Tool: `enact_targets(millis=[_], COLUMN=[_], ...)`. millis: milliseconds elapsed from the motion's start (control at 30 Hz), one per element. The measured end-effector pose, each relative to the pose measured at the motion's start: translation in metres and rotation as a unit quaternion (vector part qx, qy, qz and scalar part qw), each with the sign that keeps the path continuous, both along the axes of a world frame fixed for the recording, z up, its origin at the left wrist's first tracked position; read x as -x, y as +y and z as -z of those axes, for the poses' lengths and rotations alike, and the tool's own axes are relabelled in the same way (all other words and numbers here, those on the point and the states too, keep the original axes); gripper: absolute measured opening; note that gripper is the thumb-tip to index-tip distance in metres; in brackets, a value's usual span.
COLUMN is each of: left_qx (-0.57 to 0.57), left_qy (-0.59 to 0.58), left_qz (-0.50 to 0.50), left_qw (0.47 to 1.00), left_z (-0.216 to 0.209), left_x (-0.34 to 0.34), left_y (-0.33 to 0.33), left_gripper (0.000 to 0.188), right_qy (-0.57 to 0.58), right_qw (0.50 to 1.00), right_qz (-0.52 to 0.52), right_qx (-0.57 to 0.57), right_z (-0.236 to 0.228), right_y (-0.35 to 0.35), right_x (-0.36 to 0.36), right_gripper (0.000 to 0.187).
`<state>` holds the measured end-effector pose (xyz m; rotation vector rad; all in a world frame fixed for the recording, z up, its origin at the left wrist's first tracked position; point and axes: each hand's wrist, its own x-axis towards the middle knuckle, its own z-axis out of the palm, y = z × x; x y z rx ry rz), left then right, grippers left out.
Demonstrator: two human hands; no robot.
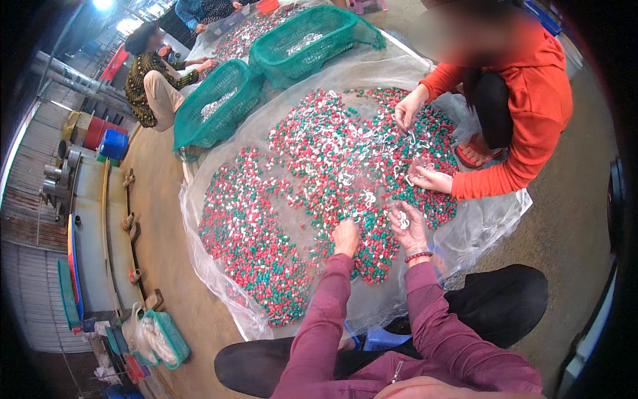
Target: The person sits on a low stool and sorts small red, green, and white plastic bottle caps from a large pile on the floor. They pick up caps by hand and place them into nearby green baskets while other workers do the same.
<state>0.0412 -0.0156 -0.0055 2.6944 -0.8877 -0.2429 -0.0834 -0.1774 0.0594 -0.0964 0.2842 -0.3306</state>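
Note:
Small red, green and white pieces (249, 246) lie in a thick layer on a pale translucent net sheet (488, 229) on the floor. Among them are scattered white curled strips (367, 198). Down at the near side of the layer, my left hand (345, 237) is closed, its fingertips turned down and hidden, so what it pinches cannot be made out. To its right, my right hand (413, 233) is turned palm up just above the pieces. Its curled fingers hold a little bunch of white curled strips (403, 220).
A person in a red top (531, 113) crouches at the right, both hands over the same layer. Two green mesh baskets (191, 133) with white strips inside stand at the far edge. Other people squat beyond them. A teal crate (174, 336) with white bags sits at lower left.

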Motion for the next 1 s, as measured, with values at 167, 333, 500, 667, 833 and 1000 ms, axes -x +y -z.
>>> enact_targets(millis=[167,333,500,667,833,1000], left_qx=[0.215,0.417,0.302,0.134,0.307,0.178], left_qy=[0.317,0.547,0.318,0.044,-0.051,0.154], left_qz=[-0.119,-0.276,-0.011,0.221,0.058,-0.098], left_qw=[0.916,0.672,0.899,0.965,0.949,0.967], left_z=[-0.013,-0.068,-0.117,-0.144,-0.109,-0.027], left_x=[-0.017,-0.016,-0.012,0.026,-0.013,-0.047], left_y=[0.028,0.033,0.007,-0.024,-0.020,0.017], left_gripper=[0.035,0.035,0.014,0.026,0.022,0.038], right_qy=[-0.042,-0.001,0.034,0.081,0.094,-0.006], right_qw=[0.998,0.998,0.994,0.990,0.988,0.993], right_qz=[0.012,-0.009,-0.089,-0.073,0.003,-0.017], right_qx=[-0.047,-0.058,-0.051,-0.086,-0.122,-0.113], right_z=[0.017,0.021,0.023,0.024,0.036,0.059], right_y=[0.000,0.007,0.031,0.048,0.027,-0.015], right_x=[0.001,-0.003,-0.005,-0.010,-0.010,0.011], right_gripper=[0.027,0.033,0.047,0.035,0.025,0.026])
